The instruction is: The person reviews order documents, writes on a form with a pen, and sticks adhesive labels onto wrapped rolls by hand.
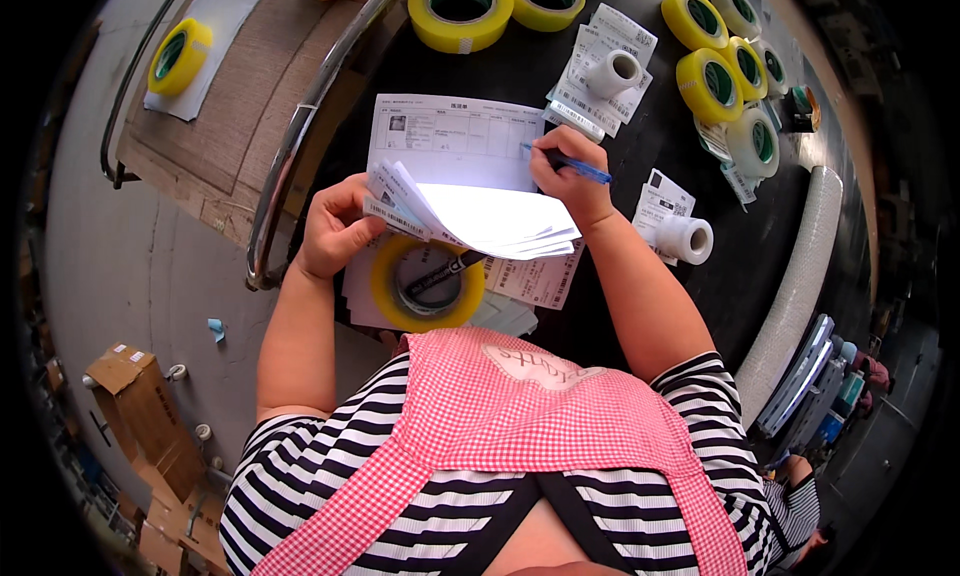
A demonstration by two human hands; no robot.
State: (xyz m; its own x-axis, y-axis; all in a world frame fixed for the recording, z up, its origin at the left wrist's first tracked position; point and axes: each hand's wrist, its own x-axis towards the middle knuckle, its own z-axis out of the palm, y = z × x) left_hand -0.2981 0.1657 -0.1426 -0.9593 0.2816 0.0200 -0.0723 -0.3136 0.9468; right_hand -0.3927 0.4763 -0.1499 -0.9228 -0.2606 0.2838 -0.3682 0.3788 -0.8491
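Observation:
My left hand point(338, 226) pinches the left edge of a folded-back stack of printed paper sheets point(500, 216). Under the stack lies a printed form point(455, 136) with a table and a small picture. In my right hand point(575, 176) is a blue pen point(585, 169), its tip near the right side of the form. Just below the papers sits a yellow tape roll point(385, 281), with a black marker point(445, 273) lying across it. Printed slips point(540, 276) stick out beneath the stack. A label roll point(614, 73) rests on printed labels, beyond my right hand.
Several yellow tape rolls point(703, 86) crowd the far right, and two more tape rolls point(460, 11) sit at the back. Another label roll point(686, 239) lies beside my right forearm. A curved metal rail point(285, 166) borders the left side. Cardboard boxes point(150, 416) stand on the floor.

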